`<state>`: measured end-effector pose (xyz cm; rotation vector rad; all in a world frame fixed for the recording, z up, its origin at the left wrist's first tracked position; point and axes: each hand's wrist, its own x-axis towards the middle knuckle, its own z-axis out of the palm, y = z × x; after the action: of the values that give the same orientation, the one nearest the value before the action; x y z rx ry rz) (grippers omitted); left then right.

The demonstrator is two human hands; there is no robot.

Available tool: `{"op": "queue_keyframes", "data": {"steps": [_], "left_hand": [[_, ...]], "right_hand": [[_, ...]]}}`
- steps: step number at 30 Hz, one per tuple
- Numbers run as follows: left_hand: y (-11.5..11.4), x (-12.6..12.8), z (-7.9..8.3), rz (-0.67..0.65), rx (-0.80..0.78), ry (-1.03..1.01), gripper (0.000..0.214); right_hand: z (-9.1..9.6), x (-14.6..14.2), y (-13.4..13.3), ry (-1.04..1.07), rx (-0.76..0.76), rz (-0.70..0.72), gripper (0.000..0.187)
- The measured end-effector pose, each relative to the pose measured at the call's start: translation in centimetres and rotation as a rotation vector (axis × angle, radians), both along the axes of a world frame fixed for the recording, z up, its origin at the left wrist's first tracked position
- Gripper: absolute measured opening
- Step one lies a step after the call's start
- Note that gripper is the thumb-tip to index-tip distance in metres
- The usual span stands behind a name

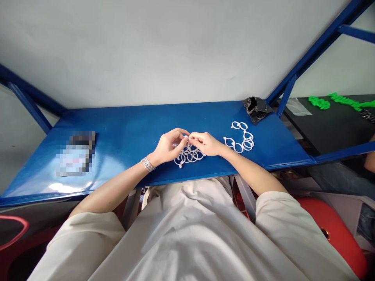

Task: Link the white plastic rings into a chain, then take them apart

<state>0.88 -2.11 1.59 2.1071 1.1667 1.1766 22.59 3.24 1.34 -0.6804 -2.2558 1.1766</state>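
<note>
My left hand (pixel 172 145) and my right hand (pixel 203 143) meet over the middle of the blue table. Both have their fingers closed in a pinch on a small white ring piece (pixel 186 137), mostly covered by the fingertips. Just below the fingers lies a cluster of linked white rings (pixel 191 157) with small round knobs, partly hidden by my hands. To the right of my right hand, more white rings (pixel 238 148) rest on the table in a loose curve, with a pair of rings (pixel 243 126) a little farther back.
The blue table (pixel 131 125) stands against a pale wall between blue metal frames. A crumpled black plastic bag (pixel 256 109) sits at the back right corner. A blurred-out flat object (pixel 76 154) lies on the left. Bright green pieces (pixel 319 102) lie on a dark table at right.
</note>
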Motion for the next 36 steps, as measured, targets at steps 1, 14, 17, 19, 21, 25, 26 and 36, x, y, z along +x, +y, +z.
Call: {"op": "queue_keyframes", "data": {"steps": [1, 14, 17, 19, 21, 25, 26, 36], "left_hand": [[0.0, 0.0, 0.0, -0.004, 0.012, -0.005, 0.035], [0.1, 0.0, -0.1, -0.102, 0.161, 0.072, 0.013], [0.0, 0.0, 0.0, -0.087, 0.178, 0.099, 0.013], [0.0, 0.0, 0.2, -0.058, 0.188, 0.109, 0.009], [0.0, -0.1, 0.3, -0.034, 0.189, 0.114, 0.012], [0.0, -0.3, 0.3, -0.018, 0.142, 0.116, 0.017], [0.0, -0.3, 0.3, -0.019, 0.119, 0.118, 0.017], [0.0, -0.3, -0.1, 0.063, 0.054, 0.191, 0.037]], "right_hand": [[0.0, 0.0, 0.0, -0.002, 0.002, -0.001, 0.033], [-0.7, -0.5, -0.4, 0.012, -0.198, -0.027, 0.017], [-0.9, -0.6, -0.3, 0.040, -0.185, -0.047, 0.016], [-1.0, -0.6, -0.2, 0.084, -0.176, -0.055, 0.017], [-1.0, -0.6, -0.2, 0.133, -0.198, -0.040, 0.019], [-1.0, -0.7, 0.4, 0.251, -0.322, -0.029, 0.031], [-0.9, -0.6, 0.5, 0.298, -0.364, -0.042, 0.035], [0.6, 0.1, 0.4, 0.442, -0.703, 0.077, 0.047]]}}
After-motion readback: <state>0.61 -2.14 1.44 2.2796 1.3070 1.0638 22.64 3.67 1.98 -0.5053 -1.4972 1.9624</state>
